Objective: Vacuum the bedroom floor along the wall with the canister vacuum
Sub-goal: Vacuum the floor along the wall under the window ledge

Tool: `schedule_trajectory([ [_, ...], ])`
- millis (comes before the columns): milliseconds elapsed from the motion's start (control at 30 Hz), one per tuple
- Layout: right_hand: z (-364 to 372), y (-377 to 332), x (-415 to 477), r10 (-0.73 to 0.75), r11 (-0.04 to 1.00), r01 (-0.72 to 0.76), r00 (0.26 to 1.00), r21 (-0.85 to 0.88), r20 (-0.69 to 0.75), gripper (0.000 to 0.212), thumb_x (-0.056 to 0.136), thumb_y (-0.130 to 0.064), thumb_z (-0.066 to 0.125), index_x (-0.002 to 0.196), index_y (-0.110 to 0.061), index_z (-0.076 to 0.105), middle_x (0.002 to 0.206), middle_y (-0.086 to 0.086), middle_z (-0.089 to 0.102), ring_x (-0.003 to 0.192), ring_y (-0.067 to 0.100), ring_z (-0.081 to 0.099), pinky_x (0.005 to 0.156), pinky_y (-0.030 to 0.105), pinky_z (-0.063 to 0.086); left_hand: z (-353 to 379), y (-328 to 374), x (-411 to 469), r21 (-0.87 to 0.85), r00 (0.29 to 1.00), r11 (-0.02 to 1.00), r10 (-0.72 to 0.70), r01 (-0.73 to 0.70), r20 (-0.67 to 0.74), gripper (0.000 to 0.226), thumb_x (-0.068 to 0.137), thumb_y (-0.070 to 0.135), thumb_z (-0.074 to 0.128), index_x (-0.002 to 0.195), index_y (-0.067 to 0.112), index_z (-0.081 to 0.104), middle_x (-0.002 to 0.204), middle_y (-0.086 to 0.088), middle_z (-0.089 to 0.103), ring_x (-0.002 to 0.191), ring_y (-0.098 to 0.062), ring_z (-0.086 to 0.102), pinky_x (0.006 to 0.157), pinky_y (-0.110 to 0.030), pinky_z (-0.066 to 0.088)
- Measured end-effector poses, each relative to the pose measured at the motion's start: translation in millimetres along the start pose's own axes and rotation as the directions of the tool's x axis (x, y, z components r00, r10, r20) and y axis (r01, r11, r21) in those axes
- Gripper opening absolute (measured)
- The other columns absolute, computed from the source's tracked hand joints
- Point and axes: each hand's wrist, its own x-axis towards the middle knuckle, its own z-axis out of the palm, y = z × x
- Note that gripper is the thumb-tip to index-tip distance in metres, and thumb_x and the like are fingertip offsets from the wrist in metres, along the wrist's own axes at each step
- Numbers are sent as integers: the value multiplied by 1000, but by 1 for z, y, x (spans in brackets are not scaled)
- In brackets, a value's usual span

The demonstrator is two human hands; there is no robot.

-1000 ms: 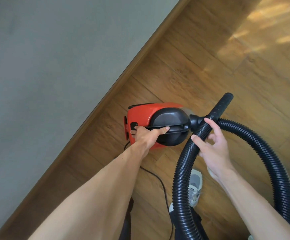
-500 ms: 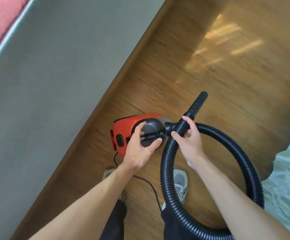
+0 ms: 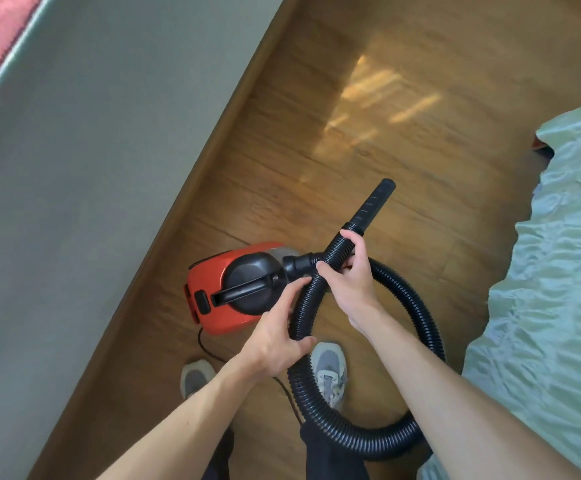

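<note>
A red and black canister vacuum (image 3: pixel 212 282) sits on the wooden floor (image 3: pixel 403 168) close to the brown baseboard (image 3: pixel 212 140) of the grey wall (image 3: pixel 109 150). Its black ribbed hose (image 3: pixel 417 341) loops round to the right and back over itself. My right hand (image 3: pixel 347 275) is closed on the hose just below the bare black end tube (image 3: pixel 372 206), which points up and away. My left hand (image 3: pixel 275 334) grips the hose lower down, beside the canister's handle.
A bed with pale green bedding (image 3: pixel 552 271) fills the right side. My two grey shoes (image 3: pixel 328 372) stand just behind the canister. A thin black power cord (image 3: pixel 206 348) trails from the canister's rear across the floor. Sunlight patches lie on the floor ahead.
My left hand has left the canister's handle and taken hold of the hose. The view has pulled back, and the bed now shows on the right.
</note>
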Motion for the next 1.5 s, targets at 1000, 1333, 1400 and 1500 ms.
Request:
schedule_trajectory([
  [1000,25,-18,-137,-145,986,148,988,-74,44,79,81,-1,64,136,-50,37,99,-4,54,85,16,60,85,40,56,-1,-4,-138,-75,998,997,25,-30,-65,84,80,4,72,137,52,33,87,7,71,86,-4,66,75,-9,48],
  [1333,73,-47,-126,-182,847,403,832,-347,524,79,80,-12,66,142,-47,33,134,-4,51,115,15,54,101,43,49,13,-22,-165,-411,909,912,-184,16,-374,87,79,8,76,140,52,32,97,15,71,94,-14,67,89,-29,54],
  [1400,70,-53,-111,-162,815,451,780,-364,604,77,82,-13,67,144,-44,33,134,-7,52,116,11,54,101,39,49,18,-18,-160,-457,898,889,-176,-31,-403,86,80,6,76,140,51,34,97,16,71,89,-17,68,83,-21,53],
  [1500,59,-63,-90,-100,773,499,706,-392,701,76,84,-17,70,142,-46,32,128,-11,54,94,1,60,88,28,50,29,-8,-153,-493,873,867,-184,-72,-452,84,81,4,76,142,45,35,102,24,68,91,-13,67,84,-20,51],
])
